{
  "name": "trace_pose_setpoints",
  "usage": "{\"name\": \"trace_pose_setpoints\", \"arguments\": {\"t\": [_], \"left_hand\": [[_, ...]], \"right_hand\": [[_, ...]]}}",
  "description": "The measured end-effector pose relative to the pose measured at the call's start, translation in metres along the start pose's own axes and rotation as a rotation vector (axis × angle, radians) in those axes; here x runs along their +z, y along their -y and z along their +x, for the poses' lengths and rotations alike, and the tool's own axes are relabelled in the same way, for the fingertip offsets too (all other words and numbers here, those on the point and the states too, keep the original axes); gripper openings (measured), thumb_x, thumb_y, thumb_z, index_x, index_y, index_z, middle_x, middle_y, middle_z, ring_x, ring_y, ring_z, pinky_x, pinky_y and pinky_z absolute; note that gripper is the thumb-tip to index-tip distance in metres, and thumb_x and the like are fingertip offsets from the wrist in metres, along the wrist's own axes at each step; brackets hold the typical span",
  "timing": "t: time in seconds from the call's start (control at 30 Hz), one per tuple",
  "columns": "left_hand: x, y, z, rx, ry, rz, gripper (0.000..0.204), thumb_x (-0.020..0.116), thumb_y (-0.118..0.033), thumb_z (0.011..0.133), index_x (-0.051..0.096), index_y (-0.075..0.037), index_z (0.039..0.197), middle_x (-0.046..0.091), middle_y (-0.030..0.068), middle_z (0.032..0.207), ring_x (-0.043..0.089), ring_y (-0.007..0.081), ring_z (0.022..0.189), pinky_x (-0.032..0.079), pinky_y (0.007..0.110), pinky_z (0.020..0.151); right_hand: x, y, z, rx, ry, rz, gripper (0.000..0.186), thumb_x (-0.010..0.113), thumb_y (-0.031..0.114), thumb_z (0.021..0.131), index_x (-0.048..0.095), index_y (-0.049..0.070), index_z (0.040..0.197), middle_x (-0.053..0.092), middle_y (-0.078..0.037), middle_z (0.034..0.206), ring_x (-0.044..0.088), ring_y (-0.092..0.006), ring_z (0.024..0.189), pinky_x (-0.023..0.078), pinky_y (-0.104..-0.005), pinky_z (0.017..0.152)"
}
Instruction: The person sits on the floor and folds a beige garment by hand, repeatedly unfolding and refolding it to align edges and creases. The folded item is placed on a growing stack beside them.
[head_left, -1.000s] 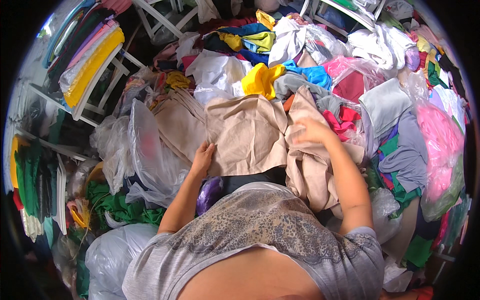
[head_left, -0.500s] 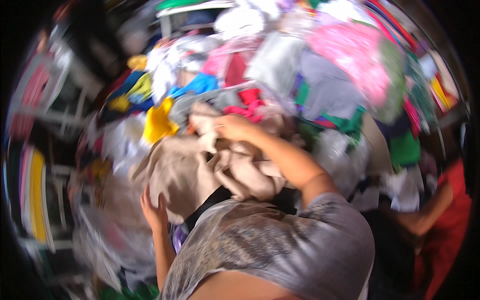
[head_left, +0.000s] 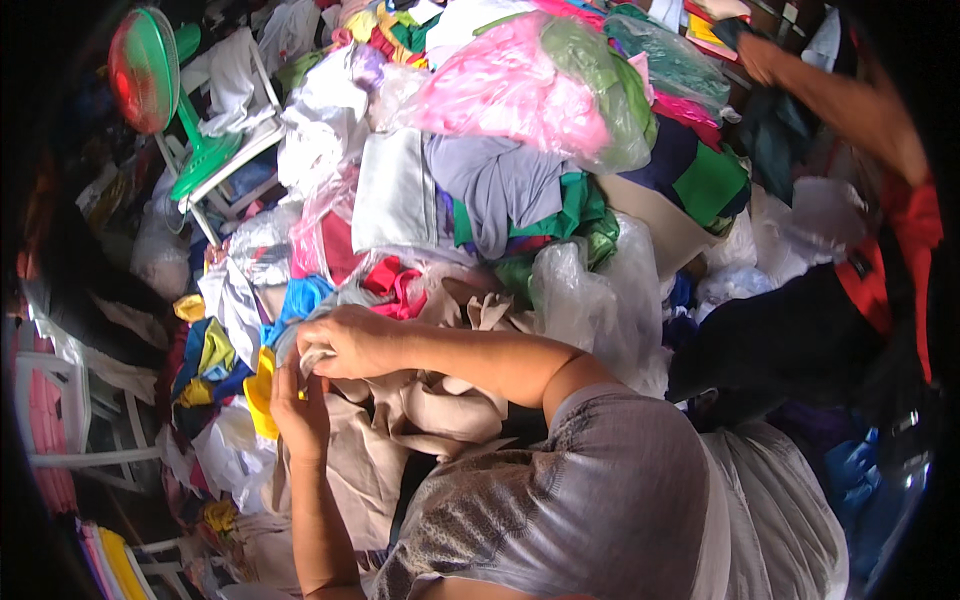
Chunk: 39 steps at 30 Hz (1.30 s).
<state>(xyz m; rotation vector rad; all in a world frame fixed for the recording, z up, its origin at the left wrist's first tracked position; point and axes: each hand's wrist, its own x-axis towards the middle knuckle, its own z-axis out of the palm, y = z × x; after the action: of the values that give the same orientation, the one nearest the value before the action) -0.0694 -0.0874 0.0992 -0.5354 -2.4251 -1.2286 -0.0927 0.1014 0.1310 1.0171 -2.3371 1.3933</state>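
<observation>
My two hands are together left of centre, over beige cloths (head_left: 445,410) heaped in front of me. My right hand (head_left: 340,345) has its fingers closed on a small pale piece of cloth (head_left: 315,355). My left hand (head_left: 300,400) is upright just below it with curled fingers; what it grips is too small to tell. A yellow cloth (head_left: 261,395) lies beside my left hand, and a blue cloth (head_left: 305,295) just beyond both hands.
Piles of cloth and pink plastic bags (head_left: 505,80) surround me. A green fan (head_left: 140,70) stands on a white rack (head_left: 235,185) at back left. At right, a co-worker in red and black (head_left: 900,230) stretches an arm (head_left: 830,105) toward the back.
The view has swung right, bringing the fan and co-worker into sight. My hands have moved from apart on the beige cloth to close together at its far left edge.
</observation>
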Motion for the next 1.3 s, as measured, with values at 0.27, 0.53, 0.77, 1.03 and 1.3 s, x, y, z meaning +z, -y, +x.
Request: {"name": "trace_pose_setpoints", "arguments": {"t": [0.27,0.53,0.77,1.03,1.3], "left_hand": [[-0.045,0.008,0.052,0.057,0.011,-0.271,0.035,0.052,0.017,0.078,0.065,0.003,0.108,0.066,0.0092,0.093,0.063,0.0170,0.091,0.050,0.029,0.084],[-0.106,0.019,0.077,-0.175,0.006,-0.417,0.036,0.052,-0.013,0.104,0.051,0.005,0.135,0.063,0.0079,0.116,0.057,0.0115,0.097,0.046,0.026,0.087],[-0.135,0.003,0.067,-0.149,-0.026,-0.300,0.042,0.059,-0.027,0.102,0.055,0.008,0.124,0.063,0.0092,0.112,0.057,0.0140,0.101,0.044,0.027,0.092],[-0.179,0.018,0.051,-0.252,0.228,-0.148,0.065,0.071,-0.039,0.093,0.048,0.007,0.133,0.058,0.0160,0.126,0.055,0.0219,0.114,0.041,0.034,0.101],[-0.183,-0.010,0.037,-0.298,0.156,-0.089,0.058,0.068,-0.047,0.094,0.060,0.003,0.121,0.062,0.0103,0.116,0.056,0.0184,0.106,0.041,0.031,0.097]], "right_hand": [[-0.034,-0.005,-0.013,0.150,-0.175,-0.401,0.029,0.067,0.006,0.072,0.059,0.004,0.100,0.059,-0.015,0.099,0.063,-0.0366,0.092,0.051,-0.0466,0.078],[-0.060,0.010,-0.007,0.043,-0.293,-0.503,0.032,0.068,0.006,0.072,0.054,0.003,0.100,0.057,-0.013,0.103,0.062,-0.0345,0.094,0.051,-0.0460,0.078],[-0.067,0.028,-0.003,-0.071,-0.043,-0.128,0.019,0.067,0.015,0.084,0.058,0.000,0.094,0.064,-0.019,0.079,0.066,-0.0377,0.081,0.048,-0.0463,0.073],[-0.067,0.042,0.002,-0.101,0.008,0.050,0.028,0.065,0.029,0.095,0.065,0.001,0.096,0.067,-0.016,0.077,0.066,-0.0296,0.072,0.048,-0.0380,0.065],[-0.072,0.059,0.010,-0.072,0.224,-0.301,0.052,0.083,0.038,0.068,0.066,0.004,0.104,0.069,-0.017,0.089,0.067,-0.0354,0.088,0.051,-0.0451,0.078]]}}
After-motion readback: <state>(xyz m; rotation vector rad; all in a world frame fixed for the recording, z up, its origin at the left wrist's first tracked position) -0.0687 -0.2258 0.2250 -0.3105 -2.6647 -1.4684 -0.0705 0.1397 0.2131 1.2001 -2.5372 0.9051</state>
